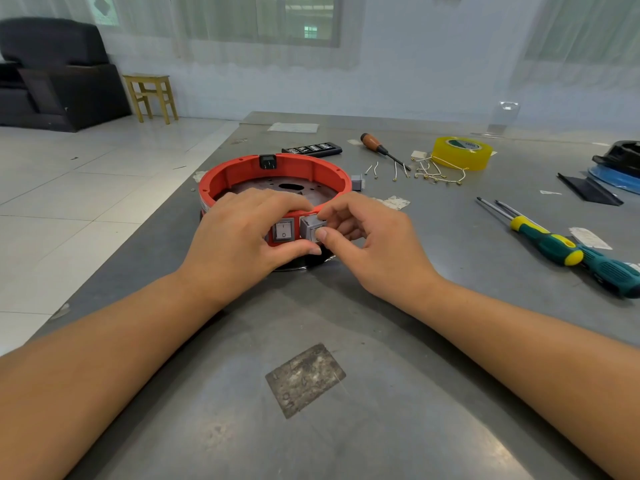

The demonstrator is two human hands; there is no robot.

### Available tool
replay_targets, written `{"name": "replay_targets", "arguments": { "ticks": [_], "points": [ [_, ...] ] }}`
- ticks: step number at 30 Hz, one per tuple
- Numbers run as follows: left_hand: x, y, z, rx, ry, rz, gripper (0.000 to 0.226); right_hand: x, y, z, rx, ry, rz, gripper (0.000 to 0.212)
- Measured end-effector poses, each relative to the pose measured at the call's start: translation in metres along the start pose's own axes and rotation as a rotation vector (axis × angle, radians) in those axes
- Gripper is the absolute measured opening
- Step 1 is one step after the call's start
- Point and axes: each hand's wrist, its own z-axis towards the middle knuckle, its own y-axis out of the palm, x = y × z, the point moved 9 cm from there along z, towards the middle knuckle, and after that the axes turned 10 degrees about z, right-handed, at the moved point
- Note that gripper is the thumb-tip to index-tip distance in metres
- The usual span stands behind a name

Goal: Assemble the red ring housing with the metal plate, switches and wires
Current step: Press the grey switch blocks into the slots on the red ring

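- A worn grey rectangular patch (305,380) is seen on the scuffed grey metal table (381,427), nearest the viewer, between the two bare forearms.
- The near wall of the red ring housing (242,174) is gripped by the left hand (242,233), fingers curled over the rim and thumb beneath.
- A white rocker switch (283,230) is seated in that near wall, just beside the left thumb.
- A grey switch (309,227) is pinched by the right hand (363,237) between thumb and fingertips, right of the seated one; whether it is already in its opening cannot be told.
- The metal plate (277,186) lies inside the ring, and a black socket (267,161) is set in the far wall.
- To the right, two green-and-yellow screwdrivers (554,244) are laid side by side.
- Further back, a spare grey switch (357,182), loose wires (436,173), a wooden-handled screwdriver (379,148), a yellow tape roll (462,153) and a black bit case (311,149) are spread out.
- Beyond the table, a pale tiled floor (86,188), a wooden stool (150,97), a dark armchair (52,74) and curtained windows (270,19) are seen.
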Motion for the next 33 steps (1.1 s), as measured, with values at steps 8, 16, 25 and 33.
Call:
{"name": "replay_targets", "arguments": {
  "ticks": [8,16,25,33],
  "points": [
    [-0.006,0.002,0.001,-0.056,-0.027,0.019,0.061,0.0,0.0,0.003,0.017,0.014,-0.037,0.016],
    [-0.014,0.007,0.0,-0.067,-0.09,0.029,0.051,0.001,0.0,0.003,0.027,-0.004,-0.066,0.02],
    [-0.018,0.005,-0.002,-0.077,-0.104,-0.131,0.047,0.013,0.002,0.003,-0.076,0.023,-0.205,0.045],
    [-0.02,0.006,-0.003,-0.118,-0.101,-0.218,0.043,0.009,-0.002,0.001,-0.108,-0.014,-0.226,0.044]
  ]
}}
